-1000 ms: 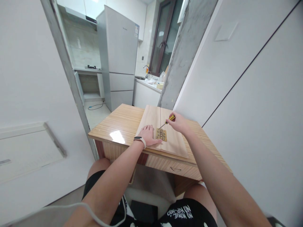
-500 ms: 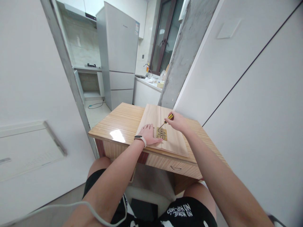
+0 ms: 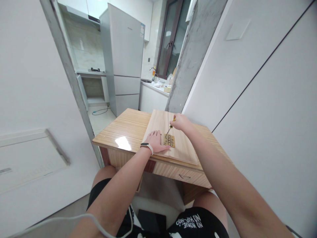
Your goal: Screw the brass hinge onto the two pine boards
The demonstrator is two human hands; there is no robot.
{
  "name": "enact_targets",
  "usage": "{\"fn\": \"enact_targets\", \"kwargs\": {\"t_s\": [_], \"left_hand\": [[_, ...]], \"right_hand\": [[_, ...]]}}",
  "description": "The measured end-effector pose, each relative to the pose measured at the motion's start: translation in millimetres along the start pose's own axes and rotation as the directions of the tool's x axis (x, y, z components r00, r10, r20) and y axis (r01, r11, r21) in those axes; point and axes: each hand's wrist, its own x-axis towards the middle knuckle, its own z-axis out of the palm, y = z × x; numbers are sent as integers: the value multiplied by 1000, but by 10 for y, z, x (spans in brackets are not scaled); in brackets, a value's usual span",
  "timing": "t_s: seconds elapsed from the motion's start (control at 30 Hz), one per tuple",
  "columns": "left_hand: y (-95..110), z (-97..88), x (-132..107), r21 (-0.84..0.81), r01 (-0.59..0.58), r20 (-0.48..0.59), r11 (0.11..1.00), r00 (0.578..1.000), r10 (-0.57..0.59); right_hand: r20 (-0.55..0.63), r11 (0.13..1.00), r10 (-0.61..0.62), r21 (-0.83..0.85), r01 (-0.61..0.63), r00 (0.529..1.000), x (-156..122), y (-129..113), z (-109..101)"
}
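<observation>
Screwdriver (image 3: 170, 127) in curled right hand (image 3: 182, 122), tip at hinge (image 3: 169, 141); left hand (image 3: 155, 141) (open, flat) on boards (image 3: 182, 149) by table's (image 3: 123, 125) front edge.

So a tall silvery fridge (image 3: 127, 49) is standing at 11 o'clock, a dark-framed window (image 3: 170, 43) is sitting at 12, this rough grey pillar (image 3: 192, 56) is running up at 1, and plain white walls (image 3: 267, 115) are taking up 3 and 9.

A slim, pale wristband (image 3: 150, 148) with a dark, oblong face (image 3: 144, 144) sits just behind the bare left hand (image 3: 154, 141); black cloth shorts (image 3: 210, 218) carry white "NO HIP-HOP" lettering (image 3: 190, 222) on the right leg.
</observation>
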Motion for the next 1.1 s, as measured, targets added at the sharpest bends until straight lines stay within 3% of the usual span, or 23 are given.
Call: {"fn": "enact_targets", "kwargs": {"t_s": [0.13, 0.27, 0.37, 0.57, 0.73, 0.87, 1.03, 1.1], "left_hand": [[5, -1, 3, 2, 12, 7, 1000, 1000, -12], [4, -3, 7, -1, 10, 7, 1000, 1000, -10], [-8, 6, 14, 0, 8, 9, 1000, 1000, -8], [-13, 9, 13, 1, 6, -2, 1000, 1000, -6], [9, -16, 2, 4, 0, 1, 1000, 1000, 0], [-2, -18, 3, 3, -4, -4, 1000, 1000, 4], [-18, -8, 13, 8, -3, 6, 1000, 1000, 3], [-17, -5, 17, 15, 4, 8, 1000, 1000, -4]], "right_hand": [[76, 997, 63, -53, -59, 995, 94, -48, -25], [81, 990, 138, -51, -134, 987, 175, -85, -44], [147, 989, 142, -72, -133, 979, 256, -117, -70], [344, 992, 59, -127, -16, 937, 364, -194, -126], [337, 986, 19, -164, 38, 941, 352, -288, -169], [289, 981, -108, -123, 149, 951, 340, -247, -187], [336, 930, -334, -32, 365, 881, 319, -70, -217], [352, 916, -358, -46, 398, 865, 312, -44, -228]]}}
